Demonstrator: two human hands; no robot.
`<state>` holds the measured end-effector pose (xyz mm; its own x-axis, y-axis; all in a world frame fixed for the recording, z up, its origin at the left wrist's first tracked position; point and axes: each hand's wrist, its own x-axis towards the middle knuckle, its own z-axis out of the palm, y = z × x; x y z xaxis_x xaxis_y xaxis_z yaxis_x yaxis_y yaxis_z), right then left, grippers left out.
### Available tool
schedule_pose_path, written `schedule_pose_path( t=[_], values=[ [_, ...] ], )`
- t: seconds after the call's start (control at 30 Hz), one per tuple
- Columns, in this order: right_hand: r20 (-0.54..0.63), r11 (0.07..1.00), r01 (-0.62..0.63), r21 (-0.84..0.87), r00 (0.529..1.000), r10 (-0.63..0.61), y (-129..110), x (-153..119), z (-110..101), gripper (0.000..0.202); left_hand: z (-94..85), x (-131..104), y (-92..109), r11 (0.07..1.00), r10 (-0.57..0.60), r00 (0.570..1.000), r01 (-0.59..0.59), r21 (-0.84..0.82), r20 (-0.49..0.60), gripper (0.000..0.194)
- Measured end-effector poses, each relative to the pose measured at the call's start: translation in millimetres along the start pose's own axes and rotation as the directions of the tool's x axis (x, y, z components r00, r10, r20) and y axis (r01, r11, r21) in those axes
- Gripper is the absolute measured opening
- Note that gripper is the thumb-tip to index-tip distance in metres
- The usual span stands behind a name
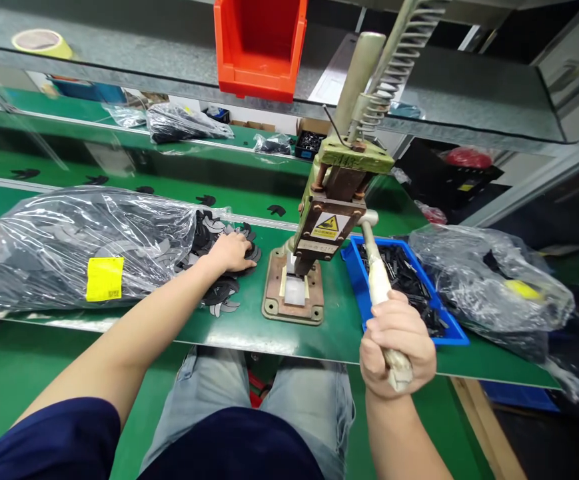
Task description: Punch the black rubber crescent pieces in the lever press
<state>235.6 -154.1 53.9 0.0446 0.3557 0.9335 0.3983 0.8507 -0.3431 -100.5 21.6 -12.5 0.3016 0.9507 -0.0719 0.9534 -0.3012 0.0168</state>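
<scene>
Dark curved pieces [222, 291] lie heaped at the mouth of a clear bag [59, 233], left of the press [314, 207], overlapping too much to count. The left hand [232, 253] rests over them, fingers slightly bent; whether it pinches one I cannot tell. The right hand [398, 343] wraps around one lever handle [378, 273]. The bag is cut off at left, the single press at top. Six loose pieces [276, 210] show farther off. One blue tray [359, 290] sits right.
</scene>
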Motion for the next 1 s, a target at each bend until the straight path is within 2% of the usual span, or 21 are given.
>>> schedule_pose_path(
  t=[0.1,0.23,0.37,0.53,0.6,0.67,0.7,0.73,0.87,1.0],
  values=[
    [-0.017,1.0,-0.008,-0.008,1.0,0.008,-1,0,1,0.013,1.5,7,8,0.999,0.014,1.0,-0.014,-0.035,0.019,0.052],
    [-0.034,1.0,-0.007,-0.008,0.999,0.007,-2,0,3,0.012,3.0,15,12,0.992,-0.018,0.998,0.024,-0.121,0.052,0.042],
    [-0.037,1.0,-0.005,-0.002,0.999,0.005,-2,0,4,0.011,3.4,14,15,0.98,-0.024,0.998,0.035,-0.197,0.06,0.028],
    [-0.046,1.0,0.007,-0.001,0.999,-0.007,-1,-1,5,0.011,-3.0,7,17,0.933,-0.083,0.997,0.074,-0.353,-0.01,0.025],
    [-0.054,1.0,0.013,0.005,0.998,-0.012,-1,-1,6,0.011,-5.6,3,20,0.805,-0.12,0.993,0.097,-0.586,-0.001,0.028],
    [-0.053,1.0,0.016,0.009,0.999,-0.015,-1,-2,6,0.01,-6.4,-3,26,0.574,-0.114,0.992,0.103,-0.812,0.045,0.035],
    [-0.049,1.0,0.016,0.003,0.999,-0.015,-1,-3,6,0.009,-5.9,-7,30,0.476,-0.094,0.994,0.1,-0.874,0.063,0.039],
    [-0.045,1.0,0.013,-0.011,0.999,-0.013,-2,-3,5,0.009,-5.0,-10,34,0.421,-0.064,0.995,0.094,-0.902,0.074,0.041],
    [-0.068,0.997,-0.045,-0.067,0.997,0.041,-1,-4,3,0.018,1.7,-19,55,0.308,0.035,0.995,0.083,-0.948,0.098,0.038],
    [-0.042,0.995,-0.066,-0.073,0.997,0.063,0,-3,1,0.016,7.5,-19,77,0.046,-0.052,0.988,0.149,-0.988,0.147,0.042]
  ],
)
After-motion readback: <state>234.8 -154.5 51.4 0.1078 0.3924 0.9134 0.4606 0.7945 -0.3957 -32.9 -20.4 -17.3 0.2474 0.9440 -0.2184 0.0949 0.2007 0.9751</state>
